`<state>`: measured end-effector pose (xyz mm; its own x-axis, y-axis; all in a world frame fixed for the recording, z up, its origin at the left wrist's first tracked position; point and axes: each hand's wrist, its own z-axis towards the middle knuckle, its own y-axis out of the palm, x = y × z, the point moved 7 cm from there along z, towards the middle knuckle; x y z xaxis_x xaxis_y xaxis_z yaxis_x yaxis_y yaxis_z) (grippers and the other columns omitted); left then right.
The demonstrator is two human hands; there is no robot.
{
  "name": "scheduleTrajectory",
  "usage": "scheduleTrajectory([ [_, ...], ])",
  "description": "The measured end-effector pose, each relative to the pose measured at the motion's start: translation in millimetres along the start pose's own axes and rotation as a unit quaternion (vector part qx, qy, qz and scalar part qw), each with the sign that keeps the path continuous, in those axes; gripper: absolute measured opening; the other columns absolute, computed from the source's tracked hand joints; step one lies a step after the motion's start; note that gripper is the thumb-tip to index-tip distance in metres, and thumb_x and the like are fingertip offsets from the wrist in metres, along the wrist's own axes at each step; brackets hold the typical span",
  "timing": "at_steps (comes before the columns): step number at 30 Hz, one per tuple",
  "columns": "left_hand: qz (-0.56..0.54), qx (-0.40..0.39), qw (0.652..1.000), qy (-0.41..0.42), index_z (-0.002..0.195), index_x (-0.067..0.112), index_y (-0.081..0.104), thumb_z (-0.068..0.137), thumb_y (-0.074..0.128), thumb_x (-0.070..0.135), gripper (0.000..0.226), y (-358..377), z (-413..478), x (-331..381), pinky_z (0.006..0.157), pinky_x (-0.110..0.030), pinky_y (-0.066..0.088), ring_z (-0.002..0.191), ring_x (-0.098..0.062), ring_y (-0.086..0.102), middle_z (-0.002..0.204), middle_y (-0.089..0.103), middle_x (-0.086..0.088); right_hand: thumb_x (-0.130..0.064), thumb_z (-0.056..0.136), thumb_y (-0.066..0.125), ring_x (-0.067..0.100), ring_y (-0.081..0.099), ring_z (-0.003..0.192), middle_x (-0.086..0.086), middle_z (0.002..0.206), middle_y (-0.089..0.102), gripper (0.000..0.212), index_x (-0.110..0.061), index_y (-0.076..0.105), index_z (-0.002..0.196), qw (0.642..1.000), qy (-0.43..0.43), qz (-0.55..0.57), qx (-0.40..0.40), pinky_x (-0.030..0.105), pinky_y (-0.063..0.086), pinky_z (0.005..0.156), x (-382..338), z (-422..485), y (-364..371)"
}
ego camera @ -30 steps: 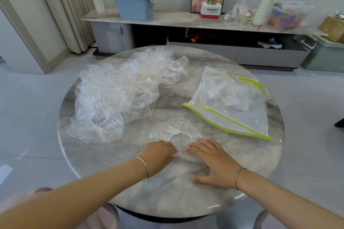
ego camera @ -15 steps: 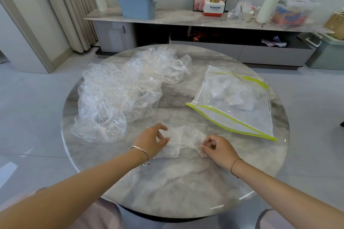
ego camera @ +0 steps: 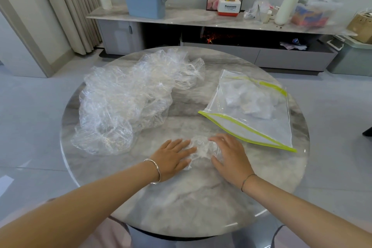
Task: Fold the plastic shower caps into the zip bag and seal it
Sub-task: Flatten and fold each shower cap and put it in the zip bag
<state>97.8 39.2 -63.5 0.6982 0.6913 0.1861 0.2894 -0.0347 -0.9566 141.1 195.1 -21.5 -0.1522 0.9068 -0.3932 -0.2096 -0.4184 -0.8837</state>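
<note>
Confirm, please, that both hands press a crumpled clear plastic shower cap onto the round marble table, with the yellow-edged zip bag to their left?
No: the head view shows the yellow-edged zip bag to their right. Left hand and right hand do press the shower cap onto the table.

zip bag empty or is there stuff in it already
Not empty: pale crumpled bundles show through the clear zip bag lying on the table.

A round marbled surface (ego camera: 191, 203) is occupied by a heap of clear shower caps (ego camera: 124, 102) at left, a zip bag (ego camera: 261, 127) at right, and one crumpled shower cap (ego camera: 201, 149) near the front.
</note>
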Motion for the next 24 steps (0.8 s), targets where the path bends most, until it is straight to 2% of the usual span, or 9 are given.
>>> scheduleTrajectory([
  [2,-0.01,0.017,1.0,0.0,0.146,0.04,0.019,0.073,-0.013,0.067,0.084,-7.9,0.1,0.9,0.115,-0.028,0.005,0.143,-0.014,0.013,0.156,0.015,0.008,-0.033,0.08,0.051,0.014,0.044,0.113,-0.003,0.116,0.056,0.034,-0.024,0.06,0.112,0.995,-0.096,-0.021,0.028,0.027,0.03,0.098,-16.2,-1.4,-4.3],
  [5,-0.044,0.022,0.999,-0.018,0.14,0.033,0.038,0.087,0.003,0.057,0.068,-22.2,-0.6,-1.0,0.106,-0.025,0.022,0.129,-0.016,0.033,0.143,0.036,0.004,-0.037,0.081,0.054,0.013,0.046,0.111,-0.005,0.113,0.059,0.031,-0.024,0.063,0.108,0.983,-0.181,-0.035,-0.02,0.025,0.024,0.1,-31.4,-8.5,4.7],
  [7,-0.063,-0.006,0.997,-0.033,0.138,0.031,0.043,0.1,0.021,0.039,0.045,-27.2,-0.4,-5.7,0.102,-0.026,0.026,0.123,-0.017,0.036,0.135,0.04,0.001,-0.041,0.082,0.055,0.012,0.046,0.113,-0.006,0.117,0.057,0.036,-0.025,0.06,0.114,0.974,-0.211,-0.028,-0.073,0.023,0.019,0.104,-35.7,-15.0,13.8],
  [11,-0.079,-0.042,0.995,-0.051,0.136,0.03,0.046,0.092,0.02,0.039,0.052,-28.3,-5.8,-14.0,0.1,-0.025,0.026,0.119,-0.016,0.036,0.127,0.043,0.0,-0.043,0.083,0.053,0.011,0.041,0.122,-0.007,0.127,0.051,0.048,-0.027,0.05,0.128,0.96,-0.238,-0.03,-0.147,0.028,0.019,0.108,-35.7,-23.5,26.3],
  [13,-0.081,-0.027,0.995,-0.051,0.136,0.029,0.046,0.096,0.031,0.029,0.043,-29.9,-8.3,-15.0,0.101,-0.024,0.025,0.121,-0.016,0.035,0.128,0.041,0.001,-0.038,0.081,0.053,0.011,0.043,0.12,-0.005,0.125,0.053,0.048,-0.027,0.051,0.127,0.955,-0.25,-0.053,-0.149,0.031,0.022,0.107,-33.7,-23.8,29.7],
  [16,-0.031,0.011,0.999,-0.012,0.139,0.028,0.04,0.086,0.041,0.021,0.054,-35.9,-12.8,-8.4,0.107,-0.025,0.019,0.131,-0.015,0.027,0.139,0.032,0.005,-0.035,0.081,0.048,0.011,0.052,0.107,-0.006,0.115,0.06,0.039,-0.026,0.06,0.117,0.963,-0.23,-0.054,-0.131,0.029,0.025,0.103,-29.1,-20.1,31.2],
  [19,0.009,0.002,1.0,0.021,0.141,0.029,0.035,0.079,0.049,0.008,0.067,-33.8,-15.3,-3.7,0.111,-0.023,0.008,0.137,-0.013,0.02,0.147,0.029,0.012,-0.034,0.082,0.048,0.009,0.054,0.098,-0.008,0.108,0.063,0.033,-0.026,0.065,0.109,0.971,-0.206,-0.032,-0.118,0.024,0.026,0.098,-27.5,-15.2,31.6],
  [22,0.004,0.008,1.0,0.009,0.14,0.03,0.038,0.08,0.053,0.019,0.062,-30.9,-14.8,-10.5,0.11,-0.022,0.009,0.136,-0.013,0.024,0.144,0.035,0.013,-0.031,0.09,0.05,0.011,0.056,0.091,-0.008,0.1,0.064,0.02,-0.023,0.067,0.097,0.983,-0.136,0.031,-0.121,0.025,0.033,0.095,-25.1,-6.4,28.3],
  [24,-0.027,0.023,0.999,0.001,0.135,0.031,0.044,0.081,0.055,0.033,0.056,-31.3,-13.9,-16.1,0.108,-0.022,0.014,0.132,-0.012,0.03,0.139,0.041,0.013,-0.027,0.093,0.054,0.007,0.058,0.079,-0.01,0.082,0.064,0.018,-0.02,0.066,0.082,0.983,-0.038,0.126,-0.125,0.024,0.041,0.083,-18.7,-1.5,24.4],
])
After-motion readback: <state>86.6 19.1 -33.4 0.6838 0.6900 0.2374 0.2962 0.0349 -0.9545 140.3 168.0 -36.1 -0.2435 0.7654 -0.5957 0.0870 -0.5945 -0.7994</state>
